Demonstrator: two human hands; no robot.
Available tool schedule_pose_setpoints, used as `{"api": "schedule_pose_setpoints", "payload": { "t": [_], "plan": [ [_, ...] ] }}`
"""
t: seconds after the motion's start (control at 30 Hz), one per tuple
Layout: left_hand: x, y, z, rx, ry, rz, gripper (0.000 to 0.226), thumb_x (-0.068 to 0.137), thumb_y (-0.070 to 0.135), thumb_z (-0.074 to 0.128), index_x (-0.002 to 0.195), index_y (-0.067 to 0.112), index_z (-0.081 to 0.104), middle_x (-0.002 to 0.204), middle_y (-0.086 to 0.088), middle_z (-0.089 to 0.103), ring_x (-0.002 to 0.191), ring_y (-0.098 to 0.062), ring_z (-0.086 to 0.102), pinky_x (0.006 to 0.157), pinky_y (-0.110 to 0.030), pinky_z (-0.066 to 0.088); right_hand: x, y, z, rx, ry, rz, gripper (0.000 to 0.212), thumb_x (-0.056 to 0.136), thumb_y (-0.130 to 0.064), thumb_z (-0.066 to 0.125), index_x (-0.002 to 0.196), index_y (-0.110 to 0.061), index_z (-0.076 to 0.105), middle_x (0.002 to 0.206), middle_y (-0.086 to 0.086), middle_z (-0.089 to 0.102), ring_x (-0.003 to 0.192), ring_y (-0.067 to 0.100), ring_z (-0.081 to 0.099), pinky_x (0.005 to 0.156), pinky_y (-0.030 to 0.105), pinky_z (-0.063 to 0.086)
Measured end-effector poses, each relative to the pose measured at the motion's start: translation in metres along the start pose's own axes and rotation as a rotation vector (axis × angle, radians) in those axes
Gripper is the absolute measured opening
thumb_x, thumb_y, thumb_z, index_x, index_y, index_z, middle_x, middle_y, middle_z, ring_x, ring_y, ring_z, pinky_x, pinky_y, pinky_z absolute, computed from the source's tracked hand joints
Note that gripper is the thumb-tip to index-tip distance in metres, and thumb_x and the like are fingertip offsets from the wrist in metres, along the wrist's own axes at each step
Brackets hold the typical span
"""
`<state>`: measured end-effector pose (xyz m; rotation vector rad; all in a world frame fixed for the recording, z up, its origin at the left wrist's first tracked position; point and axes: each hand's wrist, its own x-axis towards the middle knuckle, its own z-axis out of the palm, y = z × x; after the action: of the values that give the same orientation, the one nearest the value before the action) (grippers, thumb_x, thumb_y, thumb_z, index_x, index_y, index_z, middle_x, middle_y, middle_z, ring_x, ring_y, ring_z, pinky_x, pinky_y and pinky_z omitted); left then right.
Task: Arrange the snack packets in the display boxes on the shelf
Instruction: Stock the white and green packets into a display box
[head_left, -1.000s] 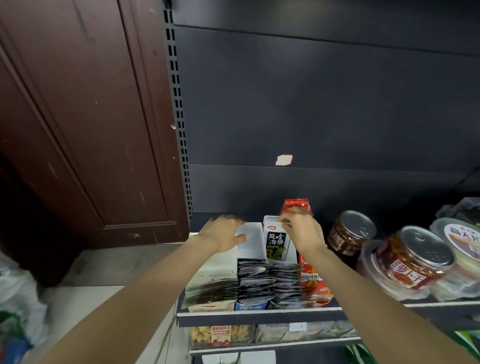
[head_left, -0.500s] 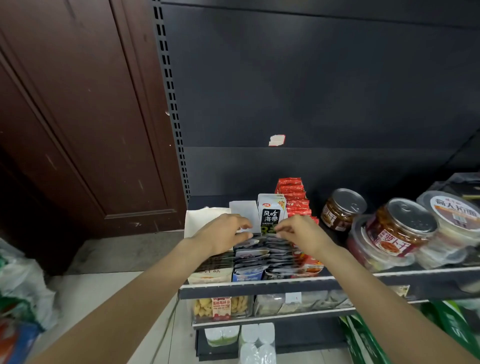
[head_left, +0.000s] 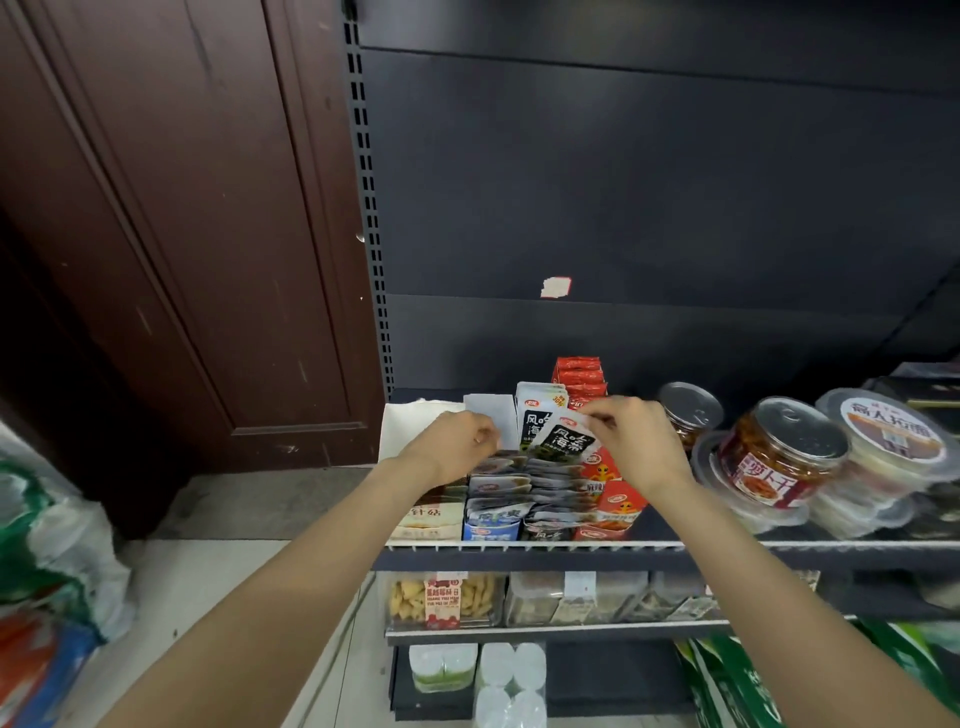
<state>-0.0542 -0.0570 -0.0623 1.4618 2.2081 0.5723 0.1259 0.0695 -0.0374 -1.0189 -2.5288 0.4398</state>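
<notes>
Head camera looks down along two bare forearms that reach up from the bottom corners of the frame and meet over the shelf (head_left: 571, 546) at centre. The right hand (head_left: 636, 441) is turned palm-down with the wrist bent, its thumb and forefinger pinching the top right corner of a black-and-white seaweed snack packet (head_left: 566, 440); the packet is lifted and tilted to the right, its lower edge among the packets lying below it. The left hand (head_left: 457, 447) sits just left of it, knuckles up and fingers curled inward over the row of flat packets (head_left: 519, 486); whether those fingers hold one of them cannot be told, as the fingertips are hidden under the hand.

Just behind the lifted packet stands an upright white display box (head_left: 537, 418) with the same black label, and to its left a plain white flap of another box (head_left: 491, 415). To the right of that is a red display box (head_left: 579, 374) with red packets running toward the shelf's front edge. A beige box (head_left: 428, 517) sits at the front left of the shelf.

Right of centre, lidded jars of pickled food (head_left: 779, 457) lie tilted in clear tubs. A brown wooden door (head_left: 182, 234) fills the upper left of the frame.
</notes>
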Motion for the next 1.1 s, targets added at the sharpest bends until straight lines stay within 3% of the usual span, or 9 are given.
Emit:
{"api": "schedule_pose_setpoints", "payload": {
  "t": [0.2, 0.33, 0.4, 0.57, 0.63, 0.7, 0.8, 1.0, 1.1],
  "plan": [
    [-0.010, 0.032, -0.008, -0.240, 0.141, -0.060, 0.033, 0.099, 0.030, 0.043, 0.123, 0.012, 0.057, 0.103, -0.013, 0.067, 0.089, -0.022, 0.065, 0.090, -0.033, 0.051, -0.014, -0.011, -0.050, 0.198, 0.195, -0.050, 0.018, 0.089, -0.012, 0.061, 0.103, -0.012, 0.073, 0.100, 0.000, 0.072, 0.089, 0.012, 0.065, 0.078, 0.023, 0.048],
    [-0.009, 0.050, -0.012, -0.750, 0.063, -0.252, 0.043, 0.099, 0.039, 0.040, 0.122, 0.005, 0.054, 0.106, -0.019, 0.067, 0.078, -0.017, 0.064, 0.074, -0.023, 0.052, -0.025, -0.015, -0.067, 0.328, 0.299, -0.078, 0.015, 0.088, -0.010, 0.062, 0.097, -0.012, 0.074, 0.096, -0.003, 0.071, 0.086, 0.005, 0.061, 0.077, 0.017, 0.045],
    [-0.010, 0.054, -0.013, -0.918, 0.062, -0.269, 0.035, 0.098, 0.029, 0.047, 0.115, 0.001, 0.058, 0.108, -0.017, 0.067, 0.081, -0.013, 0.065, 0.071, -0.017, 0.051, -0.028, -0.012, -0.071, 0.378, 0.325, -0.085, 0.015, 0.087, -0.010, 0.063, 0.096, -0.014, 0.074, 0.095, -0.005, 0.069, 0.088, 0.006, 0.062, 0.077, 0.016, 0.046],
    [-0.012, 0.058, -0.017, -1.127, 0.202, -0.200, 0.031, 0.090, 0.001, 0.057, 0.121, 0.001, 0.058, 0.101, -0.012, 0.067, 0.084, -0.012, 0.065, 0.071, -0.013, 0.054, -0.034, 0.004, -0.078, 0.421, 0.297, -0.032, 0.016, 0.082, -0.014, 0.068, 0.095, -0.020, 0.075, 0.104, -0.006, 0.053, 0.101, 0.006, 0.050, 0.089, 0.021, 0.043],
    [-0.013, 0.061, -0.018, -1.131, 0.226, -0.159, 0.038, 0.087, -0.002, 0.060, 0.124, 0.007, 0.057, 0.105, -0.012, 0.067, 0.088, -0.014, 0.063, 0.071, -0.015, 0.052, -0.036, 0.013, -0.077, 0.457, 0.276, 0.015, 0.020, 0.086, -0.010, 0.064, 0.102, -0.018, 0.073, 0.099, -0.007, 0.062, 0.097, 0.009, 0.058, 0.087, 0.023, 0.048],
    [-0.016, 0.065, -0.017, -1.115, 0.232, -0.109, 0.042, 0.086, -0.002, 0.062, 0.125, 0.013, 0.056, 0.105, -0.010, 0.068, 0.090, -0.015, 0.063, 0.068, -0.016, 0.049, -0.038, 0.015, -0.074, 0.690, 0.183, 0.104, 0.023, 0.092, -0.004, 0.053, 0.107, -0.010, 0.070, 0.100, 0.001, 0.069, 0.093, 0.013, 0.066, 0.080, 0.022, 0.055],
    [-0.020, 0.069, -0.015, -1.057, 0.279, -0.052, 0.046, 0.086, -0.003, 0.062, 0.127, 0.019, 0.055, 0.104, -0.011, 0.067, 0.093, -0.017, 0.062, 0.066, -0.014, 0.049, -0.040, 0.015, -0.067, 0.910, 0.128, 0.208, 0.025, 0.097, -0.003, 0.044, 0.107, -0.005, 0.067, 0.108, 0.006, 0.067, 0.096, 0.013, 0.065, 0.074, 0.020, 0.057],
    [-0.024, 0.068, -0.012, -0.816, 0.370, 0.072, 0.056, 0.086, -0.002, 0.062, 0.132, 0.027, 0.049, 0.095, 0.002, 0.063, 0.091, -0.016, 0.059, 0.082, -0.019, 0.049, -0.047, 0.021, -0.061, 0.849, 0.107, 0.136, 0.042, 0.089, -0.001, 0.058, 0.128, -0.016, 0.054, 0.107, 0.002, 0.067, 0.093, 0.009, 0.065, 0.068, 0.018, 0.055],
    [-0.022, 0.065, -0.010, -0.691, 0.370, 0.068, 0.060, 0.086, 0.001, 0.064, 0.136, 0.027, 0.046, 0.101, 0.002, 0.061, 0.093, -0.026, 0.063, 0.092, -0.034, 0.051, -0.047, 0.018, -0.060, 0.866, 0.089, 0.108, 0.049, 0.088, 0.003, 0.057, 0.131, -0.021, 0.052, 0.104, -0.001, 0.066, 0.084, 0.006, 0.065, 0.063, 0.017, 0.054]
  ]
}}
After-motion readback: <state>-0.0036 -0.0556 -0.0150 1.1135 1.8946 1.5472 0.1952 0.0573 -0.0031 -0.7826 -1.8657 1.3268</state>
